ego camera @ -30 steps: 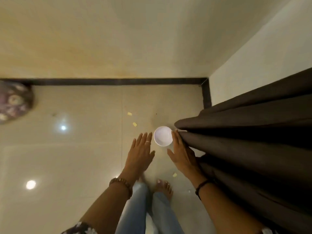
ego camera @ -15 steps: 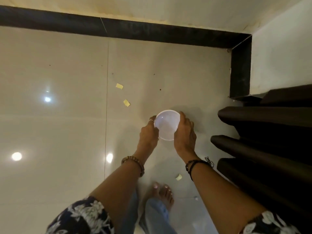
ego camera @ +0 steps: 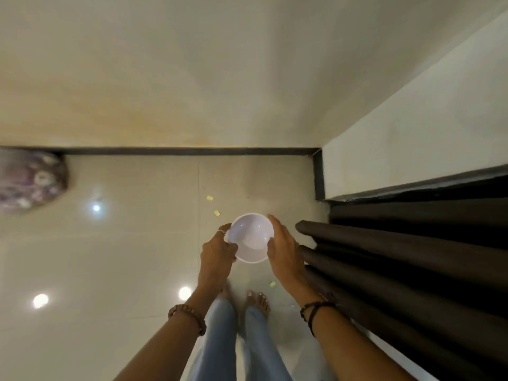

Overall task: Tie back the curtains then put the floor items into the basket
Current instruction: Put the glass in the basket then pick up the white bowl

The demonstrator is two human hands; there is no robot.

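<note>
A white round bowl is held above the glossy tile floor between both hands. My left hand grips its left rim with thumb and fingers. My right hand clasps its right side, fingers extended along the rim. Dark brown curtain folds hang at the right, close beside my right wrist. Small yellow paper scraps lie on the floor: one scrap and another scrap beyond the bowl, and a third scrap near my feet.
A floral patterned fabric object sits at the far left against the wall. A dark skirting runs along the wall base and turns at the corner. My bare feet stand below the bowl.
Both hands closed on the bowl on the floor and lifted it. The view has risen from a crouch, so the wall and the floral object show again.
</note>
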